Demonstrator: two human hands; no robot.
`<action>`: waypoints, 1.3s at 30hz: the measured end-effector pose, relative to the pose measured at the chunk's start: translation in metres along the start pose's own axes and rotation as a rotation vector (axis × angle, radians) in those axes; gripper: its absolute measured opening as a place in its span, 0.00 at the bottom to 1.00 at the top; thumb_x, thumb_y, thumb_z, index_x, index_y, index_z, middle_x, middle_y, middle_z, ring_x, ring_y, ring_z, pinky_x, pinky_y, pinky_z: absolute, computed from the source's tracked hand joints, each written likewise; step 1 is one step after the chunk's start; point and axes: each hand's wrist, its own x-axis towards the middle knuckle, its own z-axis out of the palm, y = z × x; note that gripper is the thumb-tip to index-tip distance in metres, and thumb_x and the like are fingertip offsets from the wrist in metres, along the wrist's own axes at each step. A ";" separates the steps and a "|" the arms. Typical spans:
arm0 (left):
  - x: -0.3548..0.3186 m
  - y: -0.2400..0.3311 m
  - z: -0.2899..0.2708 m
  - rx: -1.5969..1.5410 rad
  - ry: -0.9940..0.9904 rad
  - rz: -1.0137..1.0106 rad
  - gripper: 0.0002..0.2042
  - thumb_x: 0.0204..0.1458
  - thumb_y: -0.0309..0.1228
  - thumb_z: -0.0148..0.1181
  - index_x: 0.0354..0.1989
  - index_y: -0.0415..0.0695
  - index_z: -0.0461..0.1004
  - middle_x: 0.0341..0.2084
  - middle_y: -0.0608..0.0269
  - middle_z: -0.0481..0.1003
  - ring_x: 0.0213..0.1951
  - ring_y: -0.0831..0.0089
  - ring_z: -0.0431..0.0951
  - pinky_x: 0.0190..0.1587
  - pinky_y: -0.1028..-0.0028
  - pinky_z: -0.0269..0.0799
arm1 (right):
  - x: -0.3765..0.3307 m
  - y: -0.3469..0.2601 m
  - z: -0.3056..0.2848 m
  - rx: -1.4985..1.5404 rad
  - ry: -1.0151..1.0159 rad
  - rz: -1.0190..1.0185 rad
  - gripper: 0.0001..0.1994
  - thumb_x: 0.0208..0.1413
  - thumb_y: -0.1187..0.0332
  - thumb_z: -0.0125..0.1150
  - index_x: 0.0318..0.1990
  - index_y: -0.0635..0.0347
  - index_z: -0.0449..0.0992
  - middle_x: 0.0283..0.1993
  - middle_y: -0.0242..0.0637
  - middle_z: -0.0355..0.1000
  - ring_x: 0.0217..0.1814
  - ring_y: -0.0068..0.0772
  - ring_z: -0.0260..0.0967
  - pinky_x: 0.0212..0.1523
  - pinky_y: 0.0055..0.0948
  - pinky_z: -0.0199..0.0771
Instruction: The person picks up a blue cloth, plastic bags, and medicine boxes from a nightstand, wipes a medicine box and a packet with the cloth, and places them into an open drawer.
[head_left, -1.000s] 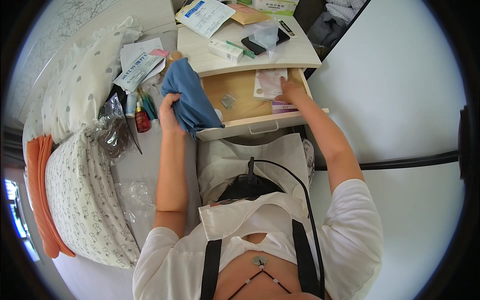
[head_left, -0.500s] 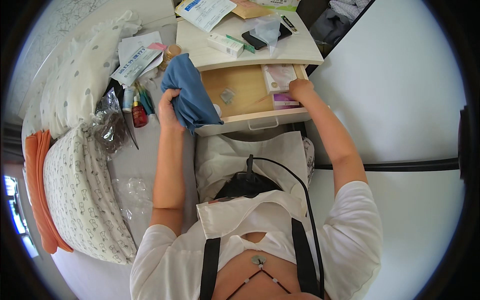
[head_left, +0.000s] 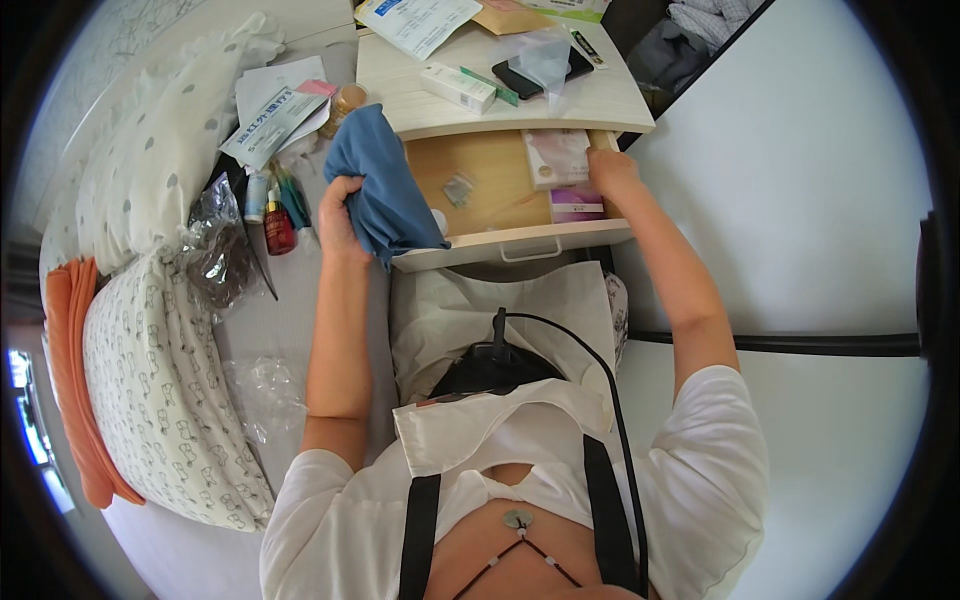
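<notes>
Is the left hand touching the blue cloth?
Touching. The head view shows the left hand with fingers closed on the blue cloth beside the open drawer.

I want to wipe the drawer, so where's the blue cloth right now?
The blue cloth is in the left hand, draped over the left edge of the open drawer, just right of the small bottles.

Right hand (head_left: 612, 170) deeper into drawer (head_left: 500, 195)

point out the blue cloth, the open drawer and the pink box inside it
blue cloth (head_left: 375, 185), head view, on the middle of the bunched fabric above the left hand (head_left: 340, 215)
open drawer (head_left: 480, 195), head view, on its bare wooden floor
pink box (head_left: 557, 157), head view, on its top face, beside the right hand (head_left: 612, 172)
</notes>
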 end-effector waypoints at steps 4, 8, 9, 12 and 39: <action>-0.001 0.000 0.005 -0.007 -0.008 -0.013 0.18 0.41 0.24 0.47 0.43 0.31 0.65 0.36 0.49 0.72 0.37 0.60 0.74 0.44 0.65 0.71 | 0.011 0.003 0.013 0.098 0.098 0.111 0.18 0.48 0.72 0.46 0.50 0.60 0.65 0.38 0.47 0.72 0.40 0.44 0.71 0.39 0.37 0.72; -0.002 0.000 0.003 -0.005 -0.032 0.004 0.19 0.41 0.24 0.47 0.44 0.31 0.64 0.37 0.49 0.72 0.37 0.60 0.74 0.44 0.65 0.71 | 0.003 -0.016 0.010 0.137 0.102 0.041 0.21 0.48 0.73 0.48 0.53 0.59 0.62 0.41 0.47 0.71 0.43 0.45 0.70 0.41 0.37 0.71; -0.003 0.001 0.004 -0.014 -0.037 0.009 0.19 0.40 0.24 0.46 0.44 0.31 0.64 0.37 0.49 0.72 0.37 0.60 0.74 0.44 0.65 0.71 | -0.001 -0.018 -0.003 0.401 -0.048 -0.054 0.24 0.47 0.73 0.50 0.55 0.57 0.60 0.43 0.47 0.70 0.45 0.45 0.69 0.43 0.36 0.70; -0.004 0.000 0.004 -0.023 -0.040 -0.009 0.19 0.40 0.24 0.46 0.44 0.32 0.64 0.37 0.49 0.72 0.37 0.59 0.74 0.44 0.65 0.71 | -0.001 -0.030 -0.008 0.496 -0.079 -0.250 0.30 0.45 0.70 0.55 0.58 0.51 0.56 0.51 0.45 0.65 0.51 0.45 0.64 0.48 0.37 0.66; -0.006 -0.004 0.010 0.054 0.000 0.029 0.17 0.41 0.24 0.46 0.43 0.32 0.65 0.36 0.49 0.72 0.36 0.60 0.74 0.42 0.66 0.71 | 0.079 -0.105 0.013 0.124 0.135 -0.401 0.43 0.37 0.64 0.63 0.63 0.42 0.44 0.66 0.36 0.44 0.68 0.41 0.41 0.63 0.46 0.42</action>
